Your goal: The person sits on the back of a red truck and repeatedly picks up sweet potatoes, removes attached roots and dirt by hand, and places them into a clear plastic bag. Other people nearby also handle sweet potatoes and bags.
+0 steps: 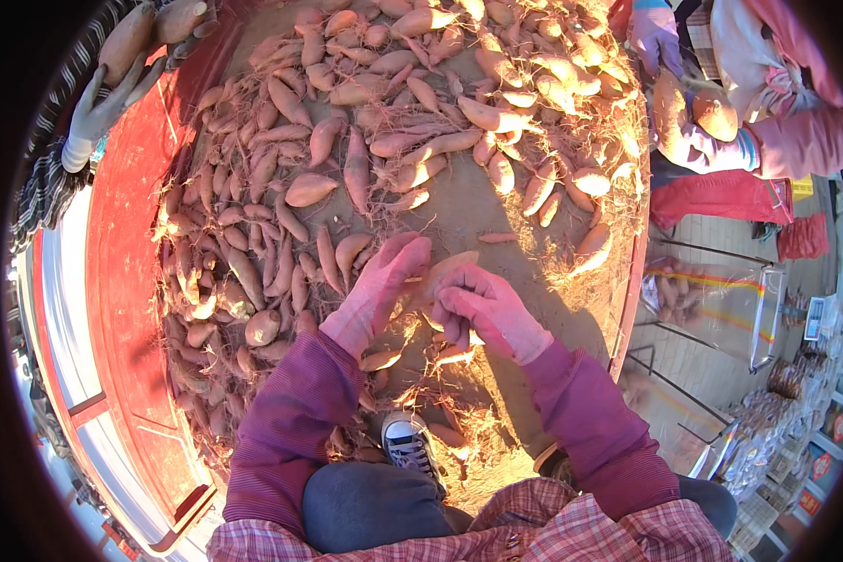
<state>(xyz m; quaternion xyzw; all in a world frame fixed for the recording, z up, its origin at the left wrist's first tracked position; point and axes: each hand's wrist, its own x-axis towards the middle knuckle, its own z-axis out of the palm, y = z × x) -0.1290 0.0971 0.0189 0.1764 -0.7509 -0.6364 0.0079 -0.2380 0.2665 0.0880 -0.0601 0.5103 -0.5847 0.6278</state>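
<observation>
A pale sweet potato (pixel 456 263), blurred and partly covered by my fingers, lies between my two hands above the truck bed floor. My left hand (pixel 386 284) grips it from the left, palm turned inward. On its right side my right hand (pixel 485 305) has curled fingers with the thumb pressed on them; whether a root is pinched there is hidden. Below my hands, a few rooty sweet potatoes (pixel 381 360) lie near my canvas sneaker (pixel 409 446). To the left of my left wrist spreads a dense heap of sweet potatoes (pixel 262 328) with thin roots.
A red side panel (pixel 130 281) borders the bed on the left, a low edge (pixel 631 316) on the right. A co-worker's gloved hand (pixel 102 116) holds sweet potatoes at upper left. Another's gloved hand (pixel 709 144) carries two at upper right. Clear bags on frames (pixel 727 302) stand outside.
</observation>
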